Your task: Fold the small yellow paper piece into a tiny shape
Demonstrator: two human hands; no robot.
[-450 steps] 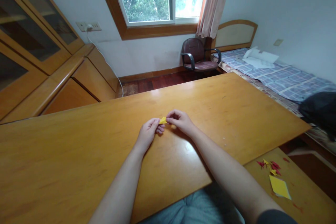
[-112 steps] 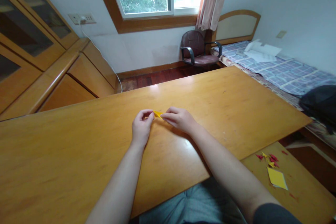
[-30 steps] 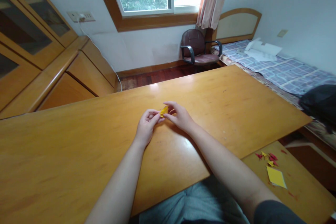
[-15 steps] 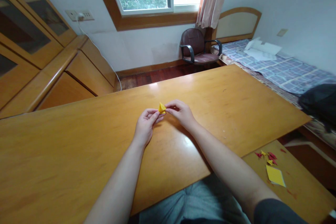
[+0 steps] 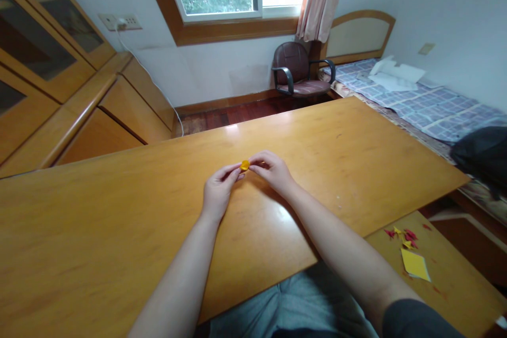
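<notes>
A small piece of folded yellow paper (image 5: pixel 245 165) is held just above the wooden table (image 5: pixel 119 232), between both hands. My left hand (image 5: pixel 219 187) pinches its left side between thumb and fingers. On the right side, the thumb and index finger of my right hand (image 5: pixel 273 170) grip the paper. The paper looks small and rounded from here, and its exact folds are too small to make out.
On a lower surface (image 5: pixel 455 269) at the right lie several small red and yellow folded papers (image 5: pixel 407 237) and a stack of yellow square paper (image 5: pixel 415 264). Beyond the table stand a chair (image 5: pixel 297 68) and a bed (image 5: pixel 443 105) with a black bag (image 5: pixel 481 156).
The yellow paper showed a pointed, upright shape before; now it appears lower and rounder. My left fingers have shifted slightly around it, while my right hand is nearly still.
</notes>
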